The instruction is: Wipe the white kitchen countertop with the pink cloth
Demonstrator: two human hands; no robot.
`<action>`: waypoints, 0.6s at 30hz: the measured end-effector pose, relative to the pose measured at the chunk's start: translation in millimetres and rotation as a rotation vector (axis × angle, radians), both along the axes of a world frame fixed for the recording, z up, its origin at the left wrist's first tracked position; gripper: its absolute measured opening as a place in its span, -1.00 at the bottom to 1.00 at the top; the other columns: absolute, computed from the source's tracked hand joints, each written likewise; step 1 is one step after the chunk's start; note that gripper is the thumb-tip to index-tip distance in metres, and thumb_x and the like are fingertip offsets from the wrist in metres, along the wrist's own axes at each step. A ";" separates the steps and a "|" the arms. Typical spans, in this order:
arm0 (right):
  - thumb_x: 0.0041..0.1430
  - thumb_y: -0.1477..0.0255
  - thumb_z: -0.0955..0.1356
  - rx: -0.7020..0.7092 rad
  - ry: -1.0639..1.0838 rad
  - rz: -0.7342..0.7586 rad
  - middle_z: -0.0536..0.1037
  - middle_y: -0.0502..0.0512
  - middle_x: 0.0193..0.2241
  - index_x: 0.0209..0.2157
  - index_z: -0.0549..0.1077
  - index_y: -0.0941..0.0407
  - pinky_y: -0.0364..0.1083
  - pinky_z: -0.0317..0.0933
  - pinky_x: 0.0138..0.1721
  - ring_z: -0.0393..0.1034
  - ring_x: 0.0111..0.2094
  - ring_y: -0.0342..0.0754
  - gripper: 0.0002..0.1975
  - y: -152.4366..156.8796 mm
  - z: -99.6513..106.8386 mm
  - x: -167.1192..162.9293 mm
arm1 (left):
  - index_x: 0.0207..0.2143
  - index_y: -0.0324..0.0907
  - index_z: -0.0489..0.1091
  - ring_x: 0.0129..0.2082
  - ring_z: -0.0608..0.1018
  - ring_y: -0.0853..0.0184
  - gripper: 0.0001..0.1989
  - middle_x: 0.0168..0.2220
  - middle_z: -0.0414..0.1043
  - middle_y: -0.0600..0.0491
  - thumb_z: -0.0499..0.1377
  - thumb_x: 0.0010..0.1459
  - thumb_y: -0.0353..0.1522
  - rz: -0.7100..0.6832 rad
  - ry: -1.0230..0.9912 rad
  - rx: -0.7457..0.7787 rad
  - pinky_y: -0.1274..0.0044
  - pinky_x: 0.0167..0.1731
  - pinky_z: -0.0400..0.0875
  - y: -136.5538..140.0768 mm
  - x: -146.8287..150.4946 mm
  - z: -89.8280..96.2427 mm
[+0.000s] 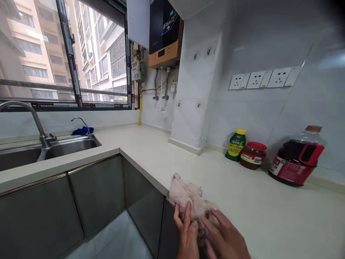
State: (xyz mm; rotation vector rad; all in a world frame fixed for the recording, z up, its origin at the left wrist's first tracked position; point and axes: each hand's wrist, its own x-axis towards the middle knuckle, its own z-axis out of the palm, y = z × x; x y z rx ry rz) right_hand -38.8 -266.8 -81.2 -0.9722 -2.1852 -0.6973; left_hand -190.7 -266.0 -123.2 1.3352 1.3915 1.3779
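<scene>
A pale pink, fluffy cleaning cloth (185, 192) lies bunched over the front edge of the cream countertop, with a greyish soiled patch towards its lower part. My left hand (187, 233) grips the cloth's near side, its fingers bent against the fabric. On the right of the cloth, my right hand (228, 237) has its fingers curled onto the same fabric, slightly blurred. Folds of cloth hide some fingertips of both hands.
Along the right wall stand a green-and-yellow bottle (236, 145), a red-lidded jar (252, 155) and a large dark sauce jug (295, 160). A double sink (72, 148) with a faucet (40, 126) and a blue cloth (82, 131) is at left. A wall pillar (194, 108) meets the counter (151, 144).
</scene>
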 end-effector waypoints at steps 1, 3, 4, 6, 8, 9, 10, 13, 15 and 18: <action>0.13 0.51 0.32 0.001 -0.059 -0.007 0.23 0.28 0.26 0.25 0.24 0.03 0.08 0.30 0.04 0.18 0.24 0.23 -0.37 2.5 -0.5 -10.9 | 0.36 -0.06 0.09 0.43 0.03 0.24 -0.42 0.45 -0.29 0.01 -0.18 0.38 -0.11 0.005 0.000 0.014 0.53 0.28 0.17 -0.7 -9.2 -0.6; -0.02 0.54 0.37 -0.020 -0.131 -0.090 0.17 0.28 0.30 0.31 0.15 -0.03 0.14 0.32 -0.01 0.17 0.23 0.33 -0.17 10.7 -3.7 -30.4 | 0.32 -0.07 0.14 0.38 0.16 0.26 -0.44 0.37 -0.01 -0.06 -0.17 0.36 -0.12 0.020 -0.020 0.054 0.49 0.27 0.20 0.1 -27.9 -1.6; -0.07 0.55 0.40 -0.033 -0.146 -0.143 0.19 0.29 0.29 0.32 0.13 -0.05 0.18 0.33 -0.03 0.21 0.20 0.37 -0.11 15.7 -5.9 -38.9 | 0.30 -0.08 0.16 0.33 0.24 0.25 -0.46 0.31 0.10 -0.10 -0.16 0.35 -0.12 0.034 -0.040 0.078 0.45 0.26 0.23 2.2 -38.0 -1.2; -0.09 0.56 0.45 -0.028 -0.153 -0.229 0.28 0.34 0.22 0.29 0.17 -0.07 0.24 0.32 -0.07 0.30 0.09 0.44 -0.11 26.5 -9.2 -54.3 | 0.20 -0.09 0.24 0.24 0.35 0.22 -0.51 0.19 0.25 -0.13 -0.12 0.33 -0.13 0.112 -0.060 0.143 0.36 0.24 0.27 11.1 -61.4 4.1; -0.03 0.57 0.46 0.017 -0.173 -0.300 0.35 0.40 0.15 0.25 0.24 -0.04 0.27 0.31 -0.09 0.37 0.01 0.45 -0.20 37.5 -9.3 -69.4 | 0.04 -0.09 0.36 0.19 0.38 0.18 -0.59 0.11 0.31 -0.13 -0.08 0.31 -0.13 0.230 -0.025 0.235 0.29 0.23 0.29 26.6 -89.8 18.1; 0.01 0.58 0.45 0.046 -0.193 -0.329 0.38 0.42 0.13 0.23 0.27 -0.03 0.27 0.31 -0.10 0.40 -0.03 0.44 -0.26 43.0 -7.8 -77.6 | -0.05 -0.10 0.40 0.19 0.38 0.16 -0.62 0.08 0.33 -0.12 -0.07 0.31 -0.14 0.281 0.006 0.291 0.26 0.23 0.27 36.1 -105.3 28.4; 0.04 0.60 0.43 0.063 -0.223 -0.352 0.39 0.43 0.11 0.22 0.29 -0.02 0.27 0.32 -0.11 0.41 -0.05 0.41 -0.30 48.7 -5.2 -86.6 | -0.11 -0.09 0.43 0.18 0.38 0.16 -0.65 0.06 0.34 -0.10 -0.06 0.31 -0.14 0.315 0.039 0.347 0.24 0.23 0.26 46.1 -120.9 40.5; 0.11 0.68 0.36 0.035 -0.298 -0.375 0.44 0.42 0.07 0.21 0.31 -0.01 0.22 0.35 -0.14 0.45 -0.07 0.32 -0.36 67.3 7.7 -119.7 | -0.17 -0.09 0.45 0.12 0.44 0.18 -0.68 -0.01 0.42 -0.06 -0.04 0.31 -0.19 0.306 0.120 0.485 0.25 0.21 0.27 74.2 -161.9 77.9; 0.16 0.71 0.31 -0.076 -0.251 -0.321 0.44 0.43 0.06 0.20 0.32 0.02 0.22 0.36 -0.14 0.45 -0.07 0.28 -0.40 80.8 18.8 -147.2 | -0.16 -0.10 0.45 0.08 0.46 0.21 -0.70 -0.05 0.46 -0.03 -0.04 0.32 -0.21 0.289 0.157 0.540 0.30 0.18 0.30 87.5 -179.8 94.3; 0.20 0.71 0.28 -0.265 -0.105 -0.196 0.44 0.38 0.06 0.17 0.34 0.07 0.25 0.35 -0.08 0.42 -0.03 0.23 -0.47 101.1 34.0 -192.2 | -0.15 -0.10 0.46 0.03 0.50 0.24 -0.71 -0.07 0.49 -0.02 -0.04 0.34 -0.25 0.241 0.218 0.553 0.35 0.13 0.35 98.7 -192.1 96.1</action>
